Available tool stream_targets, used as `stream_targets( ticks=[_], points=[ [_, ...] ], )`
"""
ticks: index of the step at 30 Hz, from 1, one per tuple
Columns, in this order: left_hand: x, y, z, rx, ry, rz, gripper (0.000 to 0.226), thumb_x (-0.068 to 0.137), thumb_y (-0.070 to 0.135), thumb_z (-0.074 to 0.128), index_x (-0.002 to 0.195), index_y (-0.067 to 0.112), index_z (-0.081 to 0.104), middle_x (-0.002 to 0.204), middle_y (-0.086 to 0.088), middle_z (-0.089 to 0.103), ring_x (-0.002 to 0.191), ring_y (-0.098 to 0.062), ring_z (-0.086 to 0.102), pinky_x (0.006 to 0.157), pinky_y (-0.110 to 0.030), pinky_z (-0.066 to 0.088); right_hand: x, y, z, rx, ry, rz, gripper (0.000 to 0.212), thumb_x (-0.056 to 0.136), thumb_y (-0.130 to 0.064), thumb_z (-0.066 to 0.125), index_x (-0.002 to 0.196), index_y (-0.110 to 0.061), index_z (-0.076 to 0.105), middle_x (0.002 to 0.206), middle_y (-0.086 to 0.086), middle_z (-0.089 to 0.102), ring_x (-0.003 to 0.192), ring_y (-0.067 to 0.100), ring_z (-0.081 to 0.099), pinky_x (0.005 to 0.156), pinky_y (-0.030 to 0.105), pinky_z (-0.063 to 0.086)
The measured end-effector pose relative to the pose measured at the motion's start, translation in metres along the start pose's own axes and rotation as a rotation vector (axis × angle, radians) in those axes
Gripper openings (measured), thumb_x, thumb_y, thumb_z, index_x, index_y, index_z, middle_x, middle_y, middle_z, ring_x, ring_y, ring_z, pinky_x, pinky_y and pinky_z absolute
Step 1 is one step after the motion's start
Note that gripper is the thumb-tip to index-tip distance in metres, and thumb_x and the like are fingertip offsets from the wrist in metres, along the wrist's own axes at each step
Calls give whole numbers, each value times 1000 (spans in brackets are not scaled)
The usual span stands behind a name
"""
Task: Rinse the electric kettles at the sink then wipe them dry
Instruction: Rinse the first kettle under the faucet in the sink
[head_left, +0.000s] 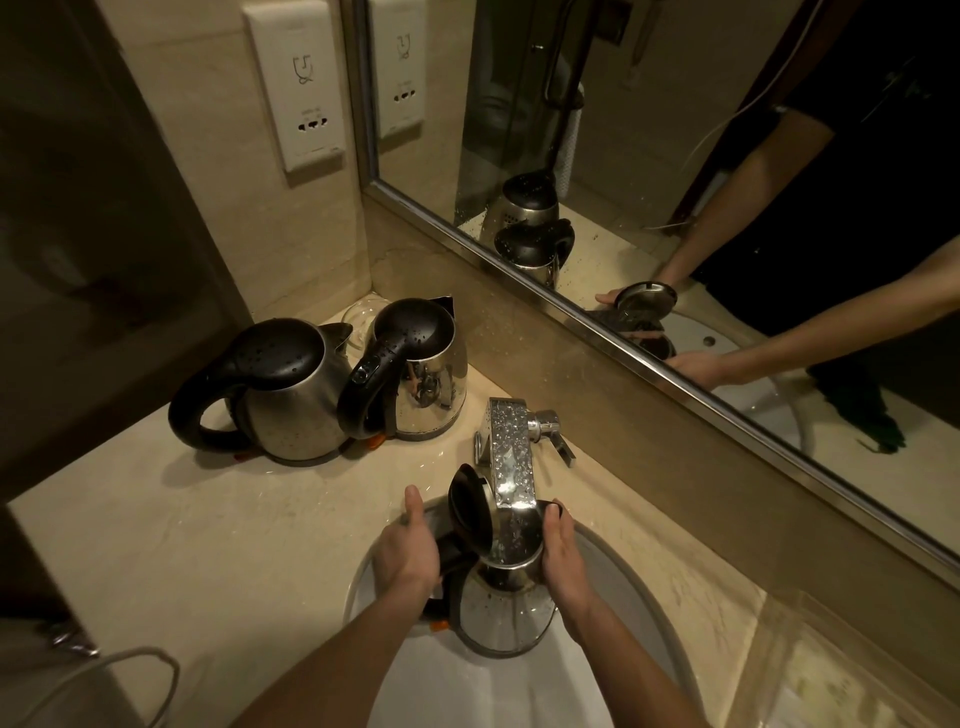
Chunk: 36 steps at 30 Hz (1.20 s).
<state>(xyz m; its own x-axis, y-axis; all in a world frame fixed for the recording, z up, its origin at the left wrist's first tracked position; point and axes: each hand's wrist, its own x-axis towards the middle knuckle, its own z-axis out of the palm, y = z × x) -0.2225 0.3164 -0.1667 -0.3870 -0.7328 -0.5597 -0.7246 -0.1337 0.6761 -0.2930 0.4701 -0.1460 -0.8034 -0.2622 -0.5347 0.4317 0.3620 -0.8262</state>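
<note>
Two hands hold one kettle (506, 616) over the white sink (370, 564). The fingers (554, 522) of the right hand (562, 558) curl round the steel body just under the rim. Those of the left hand (408, 553) wrap the black handle (451, 556), with the thumb raised straight. The lid (470, 512) stands hinged open on the handle side, and the open mouth sits directly beneath the spout of the tap (511, 462), which is beaded with droplets. Whether water is running cannot be told, nor whether the base touches the basin. On the counter (208, 519), left of the tap, stand a rounder kettle (291, 400) and a taller kettle (423, 374), touching side by side, lids down and speckled with drops. A glass dish (359, 318) lies behind them in the corner. A mirror (675, 156) above the backsplash reflects the kettles and both forearms, and a socket plate (296, 88) is set in the wall beside it.
</note>
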Motion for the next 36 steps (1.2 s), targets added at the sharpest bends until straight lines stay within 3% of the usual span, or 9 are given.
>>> stream_targets(
  ticks=[6, 10, 14, 17, 20, 22, 24, 29, 36],
  points=[
    [-2, 2, 1, -1, 4, 9, 84, 97, 64, 18, 97, -5, 65, 57, -3, 50, 50, -15, 50, 48, -27, 37, -3, -4, -1, 3, -13, 4, 49, 104, -47, 26, 146, -24, 34, 133, -7, 42, 123, 12, 39, 112, 49, 37],
    [0, 0, 1, 8, 14, -1, 81, 97, 64, 18, 95, -2, 65, 56, -3, 49, 48, -14, 48, 46, -26, 35, -3, -4, -2, -14, -6, -1, 53, 104, -47, 25, 152, -24, 26, 141, -8, 36, 136, 15, 33, 117, 43, 29],
    [-1, 0, 2, -9, 29, 8, 71, 96, 64, 19, 62, 13, 56, 51, -2, 44, 44, -13, 43, 47, -28, 34, -1, -1, -3, 27, -10, 20, 56, 103, -51, 23, 151, -24, 30, 146, -8, 37, 135, 12, 33, 108, 34, 30],
    [-2, -4, 3, -26, 38, 26, 80, 97, 64, 19, 84, -1, 65, 54, -2, 48, 47, -13, 47, 46, -27, 35, -2, 4, -4, 52, -15, 61, 62, 99, -61, 17, 139, -26, 49, 138, -2, 53, 128, 15, 47, 98, 29, 37],
    [0, -11, 5, -28, 53, 63, 81, 96, 65, 17, 92, 0, 65, 58, -2, 50, 52, -14, 50, 48, -25, 35, -5, 4, -7, 73, -10, 96, 62, 99, -61, 18, 127, -24, 60, 124, -3, 64, 121, 14, 54, 88, 25, 41],
    [1, -13, 5, -35, 52, 80, 78, 95, 66, 17, 94, 6, 67, 58, -1, 51, 53, -14, 51, 48, -26, 35, -7, -1, -9, 83, 0, 93, 57, 101, -57, 19, 122, -21, 58, 118, -11, 62, 121, 11, 51, 97, 25, 36],
    [1, -14, 5, -41, 47, 67, 77, 94, 67, 17, 81, 11, 68, 58, -3, 55, 53, -16, 55, 48, -27, 38, -7, -6, -12, 89, 8, 90, 48, 103, -53, 19, 133, -27, 47, 117, -16, 52, 123, 9, 42, 102, 25, 26],
    [1, -14, 5, -50, 71, 38, 76, 90, 72, 16, 52, 14, 47, 50, -4, 48, 47, -16, 46, 48, -30, 37, -2, -12, -17, 157, 44, 85, 70, 98, -62, 22, 154, -22, 25, 158, 4, 32, 144, 21, 31, 116, 36, 21],
    [5, -14, 9, -40, 68, 56, 78, 93, 70, 16, 55, 13, 53, 57, -8, 58, 53, -20, 56, 49, -29, 37, 6, -32, -30, 208, 91, 24, 63, 97, -63, 20, 151, -33, 32, 148, 13, 45, 136, 28, 43, 115, 44, 29]
  ],
)
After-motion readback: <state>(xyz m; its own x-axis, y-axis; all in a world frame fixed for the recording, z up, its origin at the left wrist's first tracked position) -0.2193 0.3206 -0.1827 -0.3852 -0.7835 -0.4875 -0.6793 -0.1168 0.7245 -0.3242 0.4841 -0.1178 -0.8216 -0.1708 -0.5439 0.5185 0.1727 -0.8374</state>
